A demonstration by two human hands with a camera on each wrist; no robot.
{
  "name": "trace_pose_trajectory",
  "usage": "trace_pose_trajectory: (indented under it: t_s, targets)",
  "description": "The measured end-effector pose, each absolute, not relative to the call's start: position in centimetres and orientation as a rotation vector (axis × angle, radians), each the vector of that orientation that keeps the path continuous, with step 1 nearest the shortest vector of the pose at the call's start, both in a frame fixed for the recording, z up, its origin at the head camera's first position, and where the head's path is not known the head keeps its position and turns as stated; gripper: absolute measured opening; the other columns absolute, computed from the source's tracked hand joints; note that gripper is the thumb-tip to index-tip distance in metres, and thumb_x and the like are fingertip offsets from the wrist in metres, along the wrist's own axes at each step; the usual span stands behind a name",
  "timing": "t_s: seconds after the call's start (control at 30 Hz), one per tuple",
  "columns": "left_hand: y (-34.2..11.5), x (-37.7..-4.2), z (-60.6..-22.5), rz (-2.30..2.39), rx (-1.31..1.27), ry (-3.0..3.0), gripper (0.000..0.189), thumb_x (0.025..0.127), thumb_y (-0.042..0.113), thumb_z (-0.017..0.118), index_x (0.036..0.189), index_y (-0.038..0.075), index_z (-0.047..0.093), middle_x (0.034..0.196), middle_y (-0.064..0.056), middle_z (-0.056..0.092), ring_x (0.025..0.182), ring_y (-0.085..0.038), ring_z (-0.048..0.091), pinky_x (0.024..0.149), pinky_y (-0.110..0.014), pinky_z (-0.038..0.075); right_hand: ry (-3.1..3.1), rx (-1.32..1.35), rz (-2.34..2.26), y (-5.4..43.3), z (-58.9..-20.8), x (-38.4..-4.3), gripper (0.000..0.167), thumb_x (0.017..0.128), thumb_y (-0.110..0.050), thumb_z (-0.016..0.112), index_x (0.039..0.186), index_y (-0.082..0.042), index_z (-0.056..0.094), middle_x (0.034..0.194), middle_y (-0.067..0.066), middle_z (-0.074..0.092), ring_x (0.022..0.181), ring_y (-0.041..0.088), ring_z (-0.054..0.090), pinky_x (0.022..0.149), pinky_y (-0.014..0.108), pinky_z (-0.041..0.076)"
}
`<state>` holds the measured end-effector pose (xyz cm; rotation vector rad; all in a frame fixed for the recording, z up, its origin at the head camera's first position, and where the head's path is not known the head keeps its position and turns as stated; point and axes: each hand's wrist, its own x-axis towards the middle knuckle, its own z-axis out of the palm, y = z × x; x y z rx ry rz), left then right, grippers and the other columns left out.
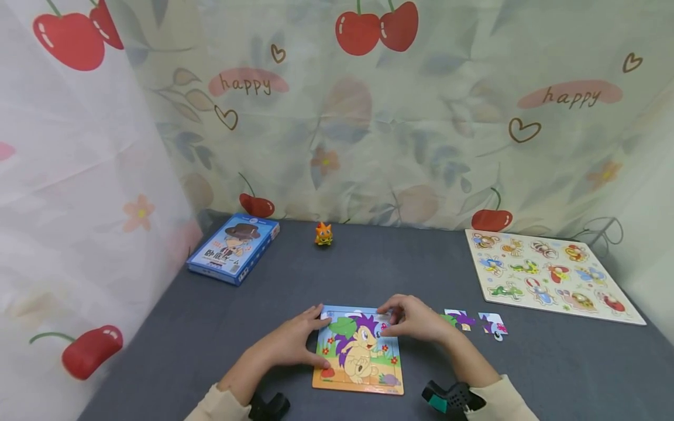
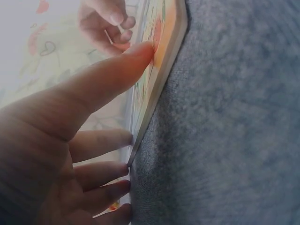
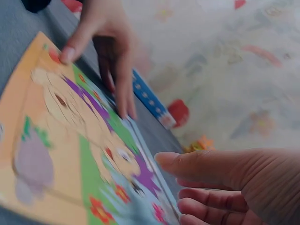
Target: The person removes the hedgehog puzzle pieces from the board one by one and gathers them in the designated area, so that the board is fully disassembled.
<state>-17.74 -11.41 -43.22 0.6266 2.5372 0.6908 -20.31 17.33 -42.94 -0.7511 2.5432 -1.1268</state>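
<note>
A hedgehog jigsaw puzzle (image 1: 360,374) in a flat square board lies on the table in front of me. My left hand (image 1: 292,342) spans the board's left side, its thumb resting on the red patch near the lower left corner. In the left wrist view, the other fingers (image 2: 105,174) reach straight to the far edge. Over the upper right corner is my right hand (image 1: 418,318), thumb and loosely bent fingers apart. The right wrist view shows nothing between that thumb (image 3: 201,165) and the fingers. Two loose puzzle pieces, one purple and green (image 1: 463,319), one purple and white (image 1: 494,324), lie right of this hand.
A blue game box (image 1: 234,248) lies at the back left. Near the back edge stands a small orange toy figure (image 1: 323,234). A white board with insect pictures (image 1: 553,278) occupies the right side. Printed curtains (image 1: 368,146) hang behind the dark table (image 1: 210,333).
</note>
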Motion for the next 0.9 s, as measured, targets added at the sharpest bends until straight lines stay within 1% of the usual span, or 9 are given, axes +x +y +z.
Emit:
trace_pose_trajectory:
  t_s: [0.17, 0.3, 0.5, 0.67, 0.9]
  targets:
    - [-11.4, -17.8, -43.2, 0.678, 0.627, 2.544, 0.084, 0.071, 0.055, 0.073, 0.141, 0.018, 0.043, 0.155, -0.010, 0.022, 0.143, -0.031, 0.018, 0.109, -0.057, 0.027, 2.480, -0.828, -1.125, 15.0, -43.0, -20.2, 0.033, 0.076, -0.018, 0.077, 0.104, -0.002, 0.068, 0.095, 0.009, 0.061, 0.070, 0.005, 0.051, 0.059, 0.019, 0.045]
    - [-11.4, -17.8, -43.2, 0.687, 0.635, 2.542, 0.084, 0.072, 0.053, 0.073, 0.141, 0.017, 0.042, 0.155, -0.011, 0.021, 0.144, -0.032, 0.017, 0.109, -0.057, 0.026, 2.414, -0.864, -1.119, 13.4, -43.1, -20.2, 0.032, 0.077, -0.016, 0.076, 0.105, -0.002, 0.068, 0.092, 0.007, 0.060, 0.070, 0.004, 0.052, 0.062, 0.019, 0.046]
    - [-11.4, -17.8, -43.3, 0.714, 0.648, 2.527, 0.084, 0.073, 0.051, 0.074, 0.141, 0.015, 0.042, 0.156, -0.011, 0.020, 0.144, -0.032, 0.016, 0.109, -0.057, 0.026, 2.363, -0.903, -1.116, 11.8, -43.5, -20.4, 0.028, 0.077, -0.015, 0.075, 0.102, -0.002, 0.069, 0.088, 0.008, 0.059, 0.063, 0.002, 0.053, 0.055, 0.018, 0.045]
    - [-11.5, -17.9, -43.3, 0.730, 0.644, 2.516, 0.083, 0.073, 0.051, 0.073, 0.142, 0.015, 0.041, 0.156, -0.011, 0.019, 0.144, -0.032, 0.015, 0.109, -0.058, 0.025, 2.343, -0.887, -1.124, 11.2, -43.8, -20.4, 0.025, 0.077, -0.013, 0.076, 0.099, -0.002, 0.069, 0.089, 0.007, 0.058, 0.060, 0.002, 0.053, 0.051, 0.017, 0.045]
    - [-11.6, -17.8, -43.3, 0.747, 0.641, 2.500, 0.084, 0.073, 0.050, 0.074, 0.142, 0.014, 0.041, 0.156, -0.012, 0.018, 0.144, -0.033, 0.014, 0.109, -0.058, 0.025, 2.332, -0.889, -1.134, 10.7, -44.1, -20.4, 0.025, 0.074, -0.010, 0.078, 0.096, -0.001, 0.069, 0.085, 0.007, 0.061, 0.063, 0.002, 0.053, 0.053, 0.017, 0.045]
